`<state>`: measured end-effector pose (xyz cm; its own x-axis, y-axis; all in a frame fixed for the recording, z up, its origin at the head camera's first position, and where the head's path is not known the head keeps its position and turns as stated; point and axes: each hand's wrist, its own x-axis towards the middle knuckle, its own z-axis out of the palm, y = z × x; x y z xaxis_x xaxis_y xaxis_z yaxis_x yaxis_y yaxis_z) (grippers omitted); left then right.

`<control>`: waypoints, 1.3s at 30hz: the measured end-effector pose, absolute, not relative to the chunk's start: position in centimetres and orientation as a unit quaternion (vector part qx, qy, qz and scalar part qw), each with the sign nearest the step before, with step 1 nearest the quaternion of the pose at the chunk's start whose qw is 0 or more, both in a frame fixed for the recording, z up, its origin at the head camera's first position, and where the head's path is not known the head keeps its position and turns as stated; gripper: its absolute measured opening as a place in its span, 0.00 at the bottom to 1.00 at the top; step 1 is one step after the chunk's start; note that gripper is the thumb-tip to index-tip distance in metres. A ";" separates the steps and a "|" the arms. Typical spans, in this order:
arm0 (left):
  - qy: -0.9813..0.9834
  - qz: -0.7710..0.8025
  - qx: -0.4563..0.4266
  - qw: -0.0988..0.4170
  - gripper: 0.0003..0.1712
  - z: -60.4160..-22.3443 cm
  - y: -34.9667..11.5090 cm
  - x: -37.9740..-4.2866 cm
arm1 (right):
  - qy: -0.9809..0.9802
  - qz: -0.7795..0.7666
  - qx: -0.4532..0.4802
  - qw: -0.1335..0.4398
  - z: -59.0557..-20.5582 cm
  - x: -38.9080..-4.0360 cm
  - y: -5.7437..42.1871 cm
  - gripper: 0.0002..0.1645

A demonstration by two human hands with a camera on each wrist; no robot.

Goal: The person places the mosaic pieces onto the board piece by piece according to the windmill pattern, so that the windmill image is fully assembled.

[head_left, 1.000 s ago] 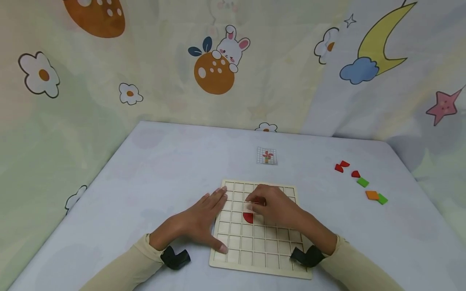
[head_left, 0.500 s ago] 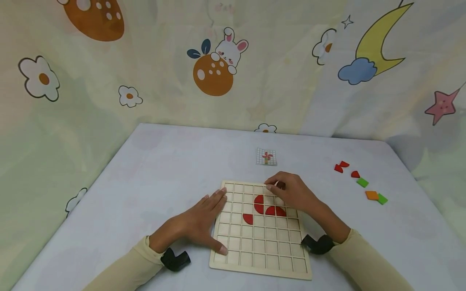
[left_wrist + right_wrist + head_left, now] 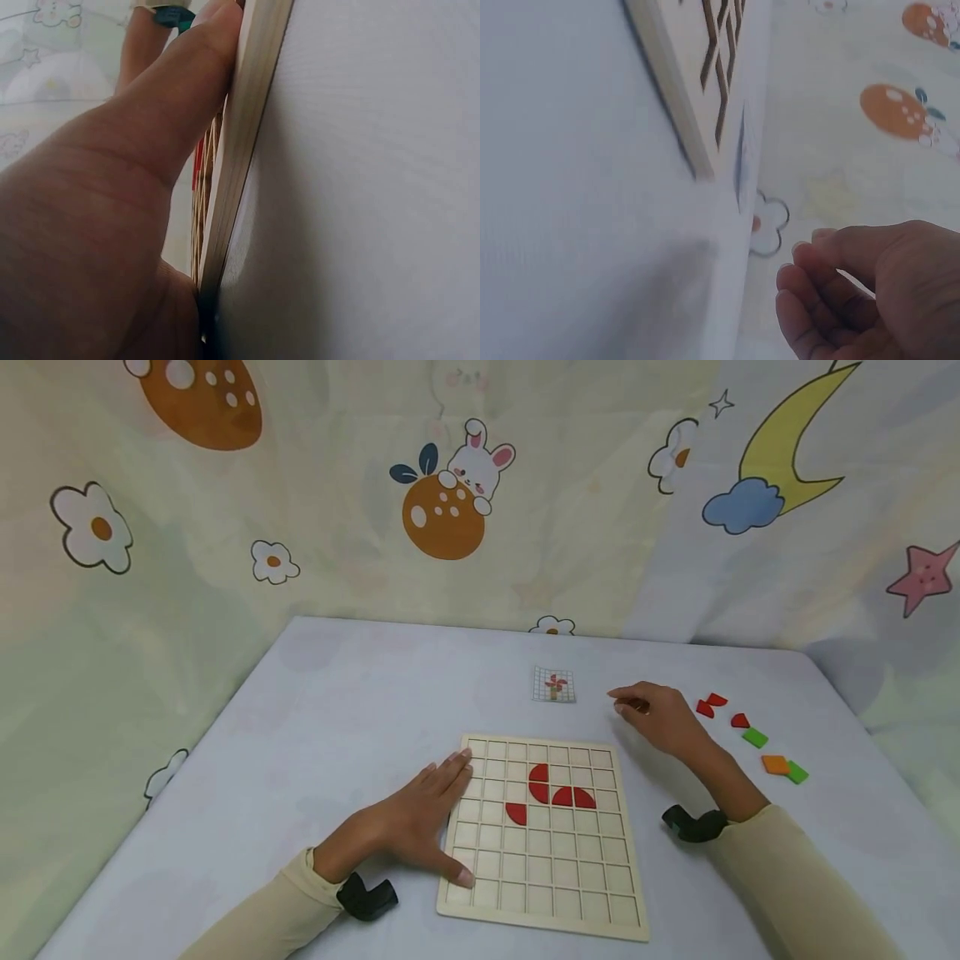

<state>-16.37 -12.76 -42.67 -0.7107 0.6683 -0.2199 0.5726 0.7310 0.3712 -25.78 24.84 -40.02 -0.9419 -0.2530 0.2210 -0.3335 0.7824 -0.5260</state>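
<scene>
A wooden grid board (image 3: 542, 835) lies on the table, with several red quarter-circle pieces (image 3: 538, 783) in its squares. My left hand (image 3: 416, 818) rests along the board's left edge, thumb and fingertips on its rim, fingers spread. The left wrist view shows the thumb (image 3: 180, 82) against the board's side. Above the table, between the picture card and the loose pieces, is my right hand (image 3: 660, 718). Its fingers are loosely bent, and the right wrist view shows nothing between them. Nearest to it on the right are loose red pieces (image 3: 705, 708).
Behind the board lies a small card (image 3: 554, 684) printed with a pinwheel on a grid. Further right are green pieces (image 3: 755, 737) and an orange piece (image 3: 775, 765). A patterned cloth (image 3: 337, 485) hangs behind the table.
My right hand has left the board and moved right and back across the table. Red pieces it covered earlier now show. The left hand keeps its place on the board.
</scene>
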 end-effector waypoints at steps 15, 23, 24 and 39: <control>0.915 0.137 0.339 0.173 0.79 -42.7 -12.8 -16.4 | -0.959 0.274 0.067 0.030 -39.7 -27.4 32.2 0.18; 0.914 0.142 0.337 0.176 0.79 -42.8 -12.8 -16.4 | -0.959 0.284 -0.015 0.013 -40.4 -27.5 34.3 0.24; 0.914 0.143 0.337 0.175 0.79 -42.8 -12.8 -16.4 | -0.959 0.281 -0.016 0.013 -40.5 -27.6 34.4 0.24; 0.914 0.140 0.336 0.181 0.77 -42.6 -12.6 -16.3 | -0.967 0.251 -0.044 -0.026 -41.3 -28.3 35.2 0.25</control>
<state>-16.32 -12.65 -42.58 -0.7090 0.6640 -0.2375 0.5623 0.7356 0.3777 -28.31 35.21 -41.26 -0.9948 0.0711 -0.0725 0.0974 0.8701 -0.4831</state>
